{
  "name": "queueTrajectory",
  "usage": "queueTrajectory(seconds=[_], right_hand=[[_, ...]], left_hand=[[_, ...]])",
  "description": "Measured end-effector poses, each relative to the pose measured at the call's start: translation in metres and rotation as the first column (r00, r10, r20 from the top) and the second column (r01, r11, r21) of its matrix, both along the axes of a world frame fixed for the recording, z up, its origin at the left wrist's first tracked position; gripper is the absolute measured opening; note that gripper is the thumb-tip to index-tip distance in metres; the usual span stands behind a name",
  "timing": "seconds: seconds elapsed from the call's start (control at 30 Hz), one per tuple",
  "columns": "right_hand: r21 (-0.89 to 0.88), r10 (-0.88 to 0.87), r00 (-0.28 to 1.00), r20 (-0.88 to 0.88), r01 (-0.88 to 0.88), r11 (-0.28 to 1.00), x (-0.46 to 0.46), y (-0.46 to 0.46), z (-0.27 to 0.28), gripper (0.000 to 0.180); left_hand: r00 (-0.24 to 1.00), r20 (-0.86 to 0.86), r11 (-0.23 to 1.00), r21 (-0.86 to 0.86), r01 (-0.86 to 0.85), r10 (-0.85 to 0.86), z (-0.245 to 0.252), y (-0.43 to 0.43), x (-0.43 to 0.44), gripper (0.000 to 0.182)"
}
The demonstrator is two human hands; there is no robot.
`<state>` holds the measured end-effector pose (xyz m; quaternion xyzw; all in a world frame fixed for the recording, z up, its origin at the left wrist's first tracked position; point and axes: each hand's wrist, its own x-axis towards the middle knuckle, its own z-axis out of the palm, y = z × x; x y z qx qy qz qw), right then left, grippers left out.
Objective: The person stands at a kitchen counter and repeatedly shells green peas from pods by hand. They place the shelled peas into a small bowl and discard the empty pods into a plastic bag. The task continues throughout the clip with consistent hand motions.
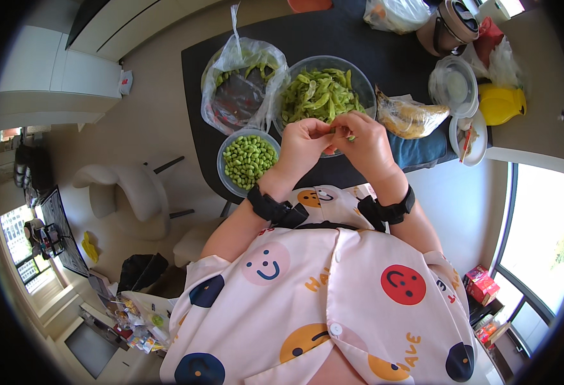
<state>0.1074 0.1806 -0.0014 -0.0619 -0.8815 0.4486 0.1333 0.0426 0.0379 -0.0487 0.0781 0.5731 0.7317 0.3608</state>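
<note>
My left hand (307,140) and my right hand (362,135) meet over the near edge of a clear bowl (371,86) heaped with green edamame pods (321,96). Both hands' fingertips pinch a small green pod (333,130), mostly hidden by the fingers. Left of my wrists a clear round container (221,169) holds shelled green beans (248,161). Behind it a bowl lined with a clear plastic bag (213,113) holds a few pods and some dark, reddish bits.
Bananas in plastic wrap (414,117) lie right of the pod bowl, by a blue cloth (417,150). Farther right are stacked clear containers (455,86), a white plate (480,139), a yellow object (503,104) and an insulated pot (448,30). A chair (128,192) stands left of the dark table (196,86).
</note>
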Motion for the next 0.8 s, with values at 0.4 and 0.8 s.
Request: queueTrajectory(seconds=[0.4,0.8], right_hand=[[-0.198,-0.132,0.978,0.161,0.163,0.967,-0.008,0.016,-0.021,0.011],[0.023,-0.112,0.989,0.095,0.110,0.994,-0.011,0.029,-0.023,0.009]], left_hand=[[0.993,-0.103,0.991,-0.120,0.052,-0.065,0.017,-0.005,-0.008,0.014],[0.990,-0.136,0.995,-0.092,0.034,-0.046,0.030,-0.017,-0.020,0.028]])
